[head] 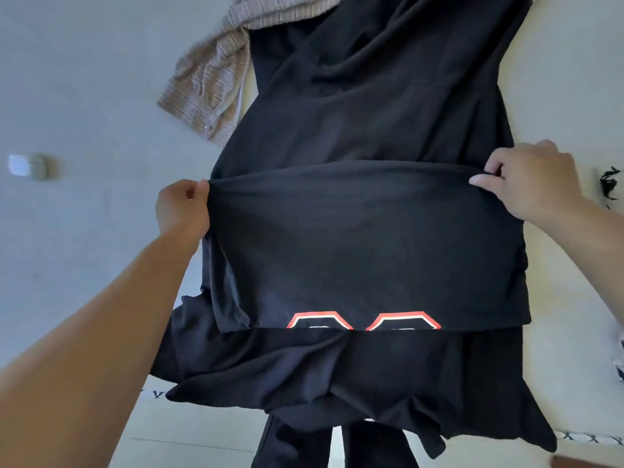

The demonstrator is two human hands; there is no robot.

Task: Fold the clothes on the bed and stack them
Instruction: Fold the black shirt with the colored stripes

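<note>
We hold black shirt [364, 238] on bed [84, 96]: left hand [182, 207] & right hand [533, 184] each pinch a fold corner. Fold edge runs crosswise btwn hands, shirt body lies lengthwise beyond; hands equally near.

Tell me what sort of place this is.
Probably a bedroom: a pale bed sheet spreads under everything, with a black shirt held by both hands and a beige knit garment lying on it.
</note>
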